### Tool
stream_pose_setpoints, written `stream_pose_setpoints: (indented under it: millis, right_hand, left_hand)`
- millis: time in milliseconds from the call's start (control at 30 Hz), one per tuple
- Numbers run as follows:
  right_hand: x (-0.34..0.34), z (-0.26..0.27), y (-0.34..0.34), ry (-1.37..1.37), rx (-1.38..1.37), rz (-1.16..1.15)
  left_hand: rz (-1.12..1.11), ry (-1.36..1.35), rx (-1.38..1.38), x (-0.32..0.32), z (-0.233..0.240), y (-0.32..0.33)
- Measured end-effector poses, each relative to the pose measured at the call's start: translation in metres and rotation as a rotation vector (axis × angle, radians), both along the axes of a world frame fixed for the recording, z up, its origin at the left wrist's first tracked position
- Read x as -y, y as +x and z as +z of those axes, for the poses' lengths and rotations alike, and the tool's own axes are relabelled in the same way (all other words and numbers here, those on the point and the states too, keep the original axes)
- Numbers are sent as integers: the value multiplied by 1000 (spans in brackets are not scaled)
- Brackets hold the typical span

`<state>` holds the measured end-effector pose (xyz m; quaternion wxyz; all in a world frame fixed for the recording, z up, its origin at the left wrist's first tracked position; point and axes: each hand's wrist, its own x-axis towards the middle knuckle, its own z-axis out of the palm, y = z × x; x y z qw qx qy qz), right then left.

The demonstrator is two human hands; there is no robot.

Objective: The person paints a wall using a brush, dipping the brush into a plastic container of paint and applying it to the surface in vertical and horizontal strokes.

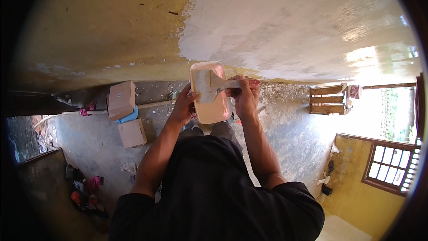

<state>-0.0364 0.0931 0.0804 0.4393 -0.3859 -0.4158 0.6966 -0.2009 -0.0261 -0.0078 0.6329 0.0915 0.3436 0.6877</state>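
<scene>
My left hand [183, 106] grips the left side of a shallow rectangular tub [215, 115] holding pale, creamy paint. In my right hand [245, 97] is a wide paintbrush [219, 85], held by its handle, whose red tip sticks out past my fingers. The brush's pale, coated head lies over the tub's left half, above or against the paint; I cannot tell if it touches. Ahead stands a wall, its right part coated whitish [267, 16] and its left part yellow [117, 23], with a ragged border between them.
Cardboard boxes [122, 100] lie on the floor to the left, by a blue object [128, 115] and a long pole [155, 103]. A wooden crate [327, 99] stands at the right near a bright doorway. Cloths and bags [88, 187] are heaped at the lower left.
</scene>
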Motion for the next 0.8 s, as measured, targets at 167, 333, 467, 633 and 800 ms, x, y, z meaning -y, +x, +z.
stream_pose_setpoints:
  millis: [167, 333, 467, 633, 800]
  right_hand:
    - [-7, 26, 16, 336, 231, 102]
    - [-1, 60, 22, 927, 490, 461]
    - [5, 54, 16, 1239, 605, 534]
    - [6, 57, 11, 1343, 683, 559]
    - [9, 44, 5, 1322, 662, 427]
  left_hand:
    - [38, -7, 1, 1, -2, -2]
    - [48, 12, -13, -1, 1, -5]
    - [55, 13, -38, -5, 10, -2]
    - [8, -10, -81, -4, 11, -3]
    - [36, 2, -64, -5, 16, 1]
